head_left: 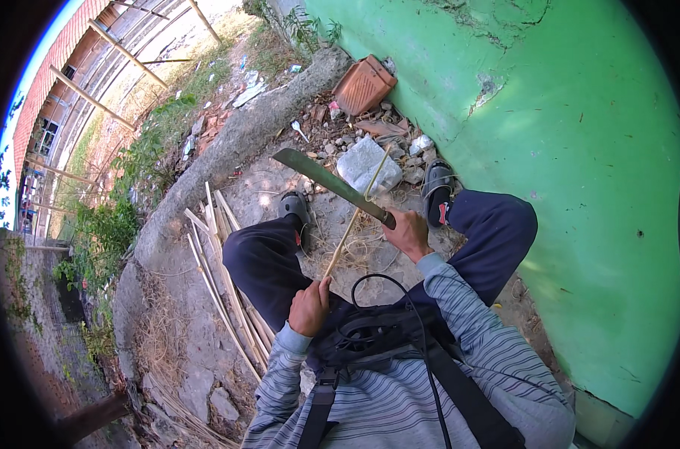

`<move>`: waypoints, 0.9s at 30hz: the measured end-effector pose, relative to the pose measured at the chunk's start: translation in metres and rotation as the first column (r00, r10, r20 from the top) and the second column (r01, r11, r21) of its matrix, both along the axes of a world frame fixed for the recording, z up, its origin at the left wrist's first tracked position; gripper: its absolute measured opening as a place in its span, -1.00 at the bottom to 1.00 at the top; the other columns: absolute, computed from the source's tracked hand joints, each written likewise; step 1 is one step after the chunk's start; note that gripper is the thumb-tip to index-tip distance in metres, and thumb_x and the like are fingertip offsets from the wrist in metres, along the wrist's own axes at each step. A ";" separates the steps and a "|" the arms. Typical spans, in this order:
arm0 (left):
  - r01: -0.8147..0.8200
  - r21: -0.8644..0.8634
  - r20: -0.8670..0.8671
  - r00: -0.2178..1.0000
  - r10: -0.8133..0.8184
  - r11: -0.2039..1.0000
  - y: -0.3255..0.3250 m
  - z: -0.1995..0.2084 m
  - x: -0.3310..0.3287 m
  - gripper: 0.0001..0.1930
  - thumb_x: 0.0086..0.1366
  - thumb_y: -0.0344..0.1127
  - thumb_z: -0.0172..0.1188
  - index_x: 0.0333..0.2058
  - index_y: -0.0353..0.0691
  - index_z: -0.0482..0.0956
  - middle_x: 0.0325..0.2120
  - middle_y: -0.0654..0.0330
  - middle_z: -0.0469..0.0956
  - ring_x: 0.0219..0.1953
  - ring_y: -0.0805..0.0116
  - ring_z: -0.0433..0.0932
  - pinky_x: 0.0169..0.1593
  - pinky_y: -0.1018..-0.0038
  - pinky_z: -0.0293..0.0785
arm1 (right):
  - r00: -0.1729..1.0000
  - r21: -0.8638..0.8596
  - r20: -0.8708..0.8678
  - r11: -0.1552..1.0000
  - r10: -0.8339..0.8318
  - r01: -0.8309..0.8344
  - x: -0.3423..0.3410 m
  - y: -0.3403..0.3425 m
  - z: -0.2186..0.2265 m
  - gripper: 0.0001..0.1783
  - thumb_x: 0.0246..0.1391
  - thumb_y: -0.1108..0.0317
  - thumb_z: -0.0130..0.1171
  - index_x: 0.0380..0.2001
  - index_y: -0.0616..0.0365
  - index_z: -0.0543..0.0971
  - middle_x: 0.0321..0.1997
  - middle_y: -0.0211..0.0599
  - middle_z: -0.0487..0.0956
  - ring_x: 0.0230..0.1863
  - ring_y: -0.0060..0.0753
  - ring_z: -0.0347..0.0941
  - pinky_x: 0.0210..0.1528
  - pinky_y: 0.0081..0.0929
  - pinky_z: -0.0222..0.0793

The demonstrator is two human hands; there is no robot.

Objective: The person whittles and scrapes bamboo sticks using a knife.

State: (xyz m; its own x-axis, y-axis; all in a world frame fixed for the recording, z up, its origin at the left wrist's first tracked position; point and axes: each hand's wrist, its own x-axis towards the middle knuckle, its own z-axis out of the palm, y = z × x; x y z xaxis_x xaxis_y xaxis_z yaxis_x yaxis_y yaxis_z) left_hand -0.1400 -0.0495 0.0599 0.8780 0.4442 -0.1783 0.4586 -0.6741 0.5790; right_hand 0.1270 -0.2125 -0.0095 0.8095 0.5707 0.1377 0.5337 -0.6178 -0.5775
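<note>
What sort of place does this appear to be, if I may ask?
It appears to be outdoors, perhaps a side yard: a green painted wall with cracks stands on the right, rough grey edging curves along the left, and green plants grow beyond it.

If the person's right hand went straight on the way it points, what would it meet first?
Probably the thin, pale wooden strip, which crosses the long, dark metal machete ahead of the right hand; depth there is unclear.

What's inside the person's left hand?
A thin, pale stick pokes out of the left hand toward the machete; the part inside the grip is covered.
</note>
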 end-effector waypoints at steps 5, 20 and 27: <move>-0.017 0.032 -0.016 1.000 0.018 0.999 -0.001 0.009 -0.006 -0.62 0.55 -0.06 0.01 -0.37 -0.21 0.53 -0.53 -0.17 0.57 -0.47 -0.33 0.52 -0.33 -0.16 0.42 | 0.997 -0.031 0.009 0.997 -0.072 0.072 0.028 -0.006 0.004 -0.80 -0.02 0.21 0.35 -0.30 0.00 0.70 -0.50 -0.06 0.65 -0.42 0.17 0.62 -0.38 0.00 0.51; -0.046 0.047 0.002 0.999 0.046 0.998 -0.003 0.020 -0.021 -0.61 0.55 -0.03 0.02 -0.38 -0.19 0.51 -0.54 -0.21 0.55 -0.46 -0.34 0.54 -0.36 -0.20 0.42 | 0.999 -0.016 0.029 0.999 -0.038 0.038 0.021 -0.004 -0.001 -0.79 0.00 0.17 0.35 -0.32 0.00 0.68 -0.52 -0.02 0.63 -0.40 0.20 0.62 -0.37 0.05 0.51; -0.052 0.032 -0.093 0.994 0.055 0.998 -0.005 0.021 -0.043 -0.62 0.54 -0.02 0.03 -0.37 -0.18 0.52 -0.57 -0.22 0.54 -0.46 -0.36 0.55 -0.36 -0.20 0.44 | 0.994 -0.005 -0.004 0.994 -0.110 0.110 0.028 -0.004 -0.007 -0.80 0.01 0.15 0.35 -0.35 0.00 0.68 -0.45 -0.07 0.67 -0.36 0.16 0.63 -0.35 0.04 0.52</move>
State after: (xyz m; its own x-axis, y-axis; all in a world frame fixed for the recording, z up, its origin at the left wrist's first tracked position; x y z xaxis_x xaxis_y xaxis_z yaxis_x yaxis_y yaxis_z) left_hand -0.1834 -0.0545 0.0810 0.8329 0.4964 -0.2447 0.5457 -0.6630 0.5124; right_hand 0.1548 -0.2164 -0.0169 0.8679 0.4790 0.1314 0.4600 -0.6754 -0.5764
